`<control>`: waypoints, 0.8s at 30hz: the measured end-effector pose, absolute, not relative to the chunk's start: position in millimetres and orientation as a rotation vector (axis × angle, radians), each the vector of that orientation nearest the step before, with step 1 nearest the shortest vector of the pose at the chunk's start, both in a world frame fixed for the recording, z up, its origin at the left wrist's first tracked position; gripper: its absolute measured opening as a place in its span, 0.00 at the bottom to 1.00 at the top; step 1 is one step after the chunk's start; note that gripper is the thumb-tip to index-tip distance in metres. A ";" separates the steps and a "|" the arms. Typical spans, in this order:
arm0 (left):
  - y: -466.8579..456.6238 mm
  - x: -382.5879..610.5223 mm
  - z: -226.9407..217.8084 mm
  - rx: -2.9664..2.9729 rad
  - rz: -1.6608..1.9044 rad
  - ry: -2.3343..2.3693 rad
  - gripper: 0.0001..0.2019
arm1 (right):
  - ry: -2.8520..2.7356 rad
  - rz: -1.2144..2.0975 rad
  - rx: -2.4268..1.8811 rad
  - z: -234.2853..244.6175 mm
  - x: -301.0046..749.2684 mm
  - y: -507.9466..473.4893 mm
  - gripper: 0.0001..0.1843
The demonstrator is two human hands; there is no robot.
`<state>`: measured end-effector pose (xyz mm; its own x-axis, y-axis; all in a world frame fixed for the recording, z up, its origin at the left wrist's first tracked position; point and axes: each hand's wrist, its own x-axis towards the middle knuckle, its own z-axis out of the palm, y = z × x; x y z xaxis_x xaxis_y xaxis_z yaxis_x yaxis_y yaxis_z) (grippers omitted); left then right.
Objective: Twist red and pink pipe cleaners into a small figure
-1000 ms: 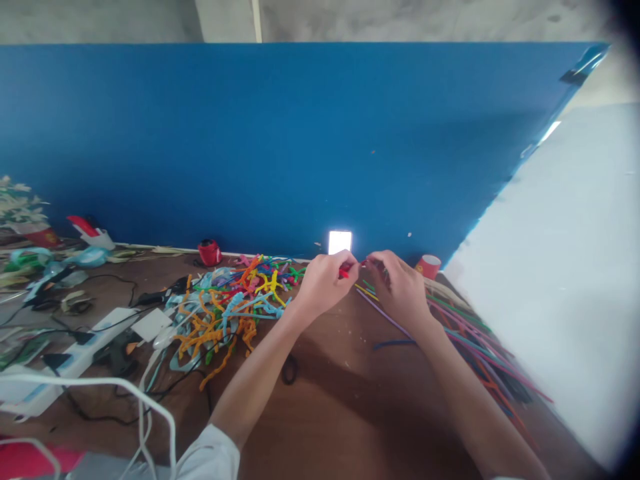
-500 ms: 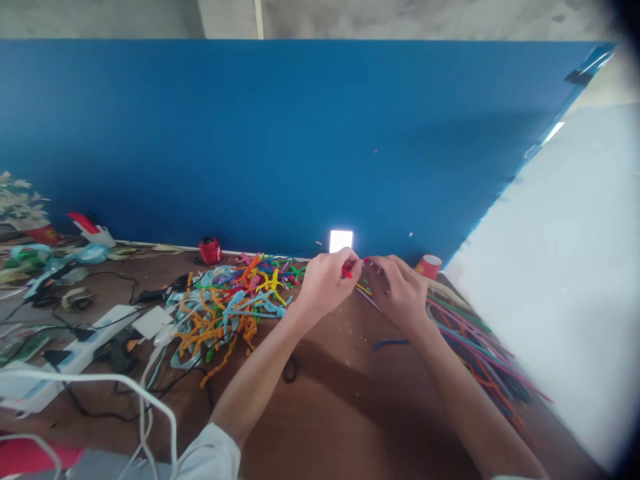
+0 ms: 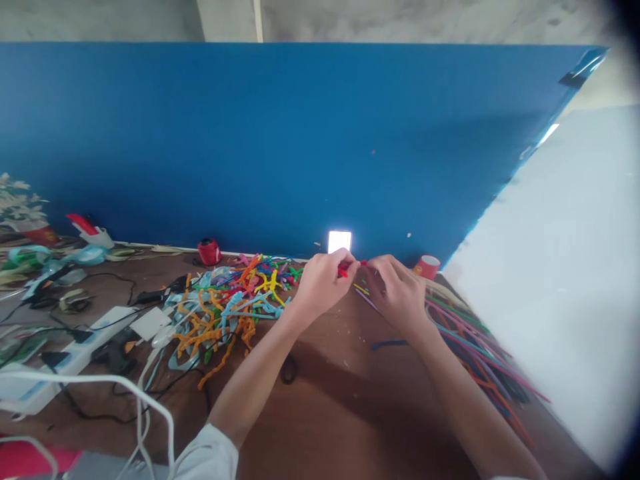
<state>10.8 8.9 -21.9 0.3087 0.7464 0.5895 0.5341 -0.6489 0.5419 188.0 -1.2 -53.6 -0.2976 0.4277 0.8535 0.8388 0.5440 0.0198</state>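
Both hands meet above the middle of the table, in front of a bright lit screen point(image 3: 340, 241). A short red pipe cleaner point(image 3: 363, 263) runs between them. My left hand point(image 3: 325, 283) is closed on it, and a red end shows below the fingers. At its other end, my right hand point(image 3: 397, 290) pinches it between thumb and fingertips. Part of the red piece is hidden by the fingers. Beyond my right hand lie a purple pipe cleaner point(image 3: 367, 300) and a short yellow one. A blue pipe cleaner point(image 3: 390, 344) rests by my right wrist.
Left of my hands is a heap of bent, coloured pipe cleaners point(image 3: 215, 320). Long straight pipe cleaners point(image 3: 480, 347) lie at right, near a red paper cup point(image 3: 428, 267). A power strip point(image 3: 70, 360), white cables point(image 3: 155, 400) and a glue gun point(image 3: 117, 353) cover the left side.
More of the red pipe cleaner shows between my fingertips. My hands otherwise keep nearly the same place; the whole view has shifted slightly.
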 end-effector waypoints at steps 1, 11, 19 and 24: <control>9.1 12.0 -23.2 2.335 1.278 1.196 0.09 | -1.923 -0.585 -1.040 -54.6 186.3 -1.3 0.04; 13.4 11.6 -22.0 2.252 1.341 1.207 0.11 | -1.827 -0.255 -1.095 -57.1 177.4 0.1 0.07; 12.6 13.5 -22.1 2.194 1.350 1.207 0.11 | -1.683 -0.230 -1.097 -53.3 171.9 -8.4 0.10; 11.8 13.3 -21.9 2.187 1.378 1.212 0.11 | -1.758 -0.165 -1.083 -51.6 168.3 -12.5 0.11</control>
